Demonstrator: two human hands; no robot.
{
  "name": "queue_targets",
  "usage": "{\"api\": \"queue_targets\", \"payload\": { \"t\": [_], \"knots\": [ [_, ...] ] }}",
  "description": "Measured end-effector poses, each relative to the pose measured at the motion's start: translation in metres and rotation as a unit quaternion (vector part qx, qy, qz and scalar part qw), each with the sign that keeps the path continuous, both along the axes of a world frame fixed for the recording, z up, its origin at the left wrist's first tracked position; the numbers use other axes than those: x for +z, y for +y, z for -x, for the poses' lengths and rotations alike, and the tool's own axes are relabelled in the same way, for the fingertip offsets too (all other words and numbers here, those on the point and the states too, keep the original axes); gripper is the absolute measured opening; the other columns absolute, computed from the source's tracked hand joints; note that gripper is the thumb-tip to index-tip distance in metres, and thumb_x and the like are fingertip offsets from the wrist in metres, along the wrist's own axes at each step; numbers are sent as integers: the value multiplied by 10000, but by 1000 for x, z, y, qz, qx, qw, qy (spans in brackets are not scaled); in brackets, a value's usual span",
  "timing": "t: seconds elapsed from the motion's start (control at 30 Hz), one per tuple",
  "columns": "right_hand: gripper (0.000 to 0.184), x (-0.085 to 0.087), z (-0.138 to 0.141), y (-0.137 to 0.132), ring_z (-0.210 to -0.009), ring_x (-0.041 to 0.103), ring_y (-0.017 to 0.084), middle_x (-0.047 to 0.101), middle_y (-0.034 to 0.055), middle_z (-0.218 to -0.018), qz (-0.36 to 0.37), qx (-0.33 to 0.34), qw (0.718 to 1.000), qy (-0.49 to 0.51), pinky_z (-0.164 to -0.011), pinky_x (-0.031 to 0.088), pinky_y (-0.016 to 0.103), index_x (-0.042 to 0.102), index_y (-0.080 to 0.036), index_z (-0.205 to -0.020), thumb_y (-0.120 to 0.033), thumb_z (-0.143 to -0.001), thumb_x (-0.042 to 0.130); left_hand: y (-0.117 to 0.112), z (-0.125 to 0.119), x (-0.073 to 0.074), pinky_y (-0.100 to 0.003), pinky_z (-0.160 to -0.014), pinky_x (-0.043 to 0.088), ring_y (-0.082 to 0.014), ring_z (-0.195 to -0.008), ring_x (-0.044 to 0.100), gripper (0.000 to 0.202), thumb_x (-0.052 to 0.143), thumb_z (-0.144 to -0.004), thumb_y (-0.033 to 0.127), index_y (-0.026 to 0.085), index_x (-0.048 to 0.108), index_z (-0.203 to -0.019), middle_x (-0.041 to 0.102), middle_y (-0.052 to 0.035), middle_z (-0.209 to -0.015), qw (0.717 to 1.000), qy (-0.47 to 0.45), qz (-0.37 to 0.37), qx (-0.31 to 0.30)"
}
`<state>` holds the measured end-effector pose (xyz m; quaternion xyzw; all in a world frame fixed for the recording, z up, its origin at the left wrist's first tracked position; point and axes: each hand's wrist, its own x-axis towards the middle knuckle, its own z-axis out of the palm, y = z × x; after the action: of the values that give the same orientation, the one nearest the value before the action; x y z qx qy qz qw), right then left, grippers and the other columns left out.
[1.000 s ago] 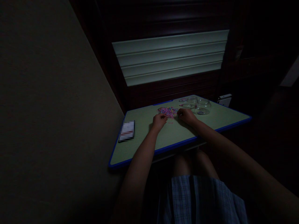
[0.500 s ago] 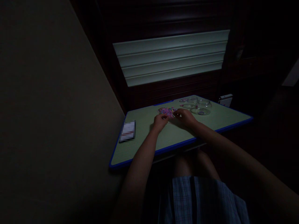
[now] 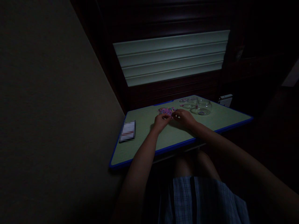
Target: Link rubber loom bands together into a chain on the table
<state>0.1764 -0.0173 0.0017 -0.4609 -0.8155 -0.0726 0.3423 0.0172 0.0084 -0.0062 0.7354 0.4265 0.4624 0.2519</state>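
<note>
A pile of small pink, blue and yellow pieces (image 3: 166, 111) lies on the pale green table top (image 3: 144, 118); they are too small and dim to name. At the pile's near edge is my left hand (image 3: 161, 121), its thumb and fingers pinched together. My right hand (image 3: 185, 117) meets it from the right, also closed in a pinch, fingertips almost touching those of the left. Whatever sits between the fingertips is too small to make out. To the right of my right hand stands a clear round jar (image 3: 204, 107) with a little something at its bottom.
More clear containers (image 3: 192, 100) stand behind the jar, with small pieces around them. A blurred white rectangular object (image 3: 127, 131) lies at the table's left. A wall (image 3: 58, 109) borders the left side, and a dark panel with pale slats (image 3: 173, 57) rises behind the table.
My left hand has shifted slightly to the right, and the fingertips of both hands have come closer together. The jar and pile stay where they were.
</note>
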Motion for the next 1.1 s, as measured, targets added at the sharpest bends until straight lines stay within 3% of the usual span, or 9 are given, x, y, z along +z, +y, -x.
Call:
{"api": "queue_targets", "payload": {
  "t": [0.3,0.47,0.57,0.77,1.1],
  "knots": [
    [232,0,2,-1,-807,529,142,606,70,-889,-17,8,1000,-14,-671,354,212,635,-188,-922,-254,-812,441,4,1,-4,-233,-641,438,-111,-648,552,167,566,-659,249,132,657,-736,642,-31,-706,1000,2,2,-21],
    [258,-2,2,2,-783,543,135,614,76,-919,-3,7,999,44,-691,374,218,616,-175,-980,-266,-809,446,7,2,-5,-229,-635,438,-113,-643,548,135,579,-651,232,134,643,-717,627,-25,-685,1000,-1,-9,11],
    [262,-2,1,5,-721,549,125,626,66,-874,4,8,997,79,-661,383,215,619,-159,-961,-277,-809,442,3,4,-1,-233,-654,434,-119,-668,550,129,571,-671,227,144,632,-748,623,-27,-724,997,28,-56,44],
    [302,-1,1,9,-695,555,122,646,66,-852,22,7,990,142,-629,392,211,640,-144,-893,-342,-818,424,-16,9,12,-250,-752,400,-145,-827,535,154,467,-778,222,188,595,-858,592,-54,-901,949,227,-211,68],
    [352,0,0,9,-737,576,133,659,67,-865,45,36,982,179,-624,411,207,644,-130,-902,-386,-816,417,-20,6,14,-283,-838,374,-184,-988,490,189,401,-821,190,156,551,-931,558,-95,-1004,904,335,-260,49]
  ]
}}
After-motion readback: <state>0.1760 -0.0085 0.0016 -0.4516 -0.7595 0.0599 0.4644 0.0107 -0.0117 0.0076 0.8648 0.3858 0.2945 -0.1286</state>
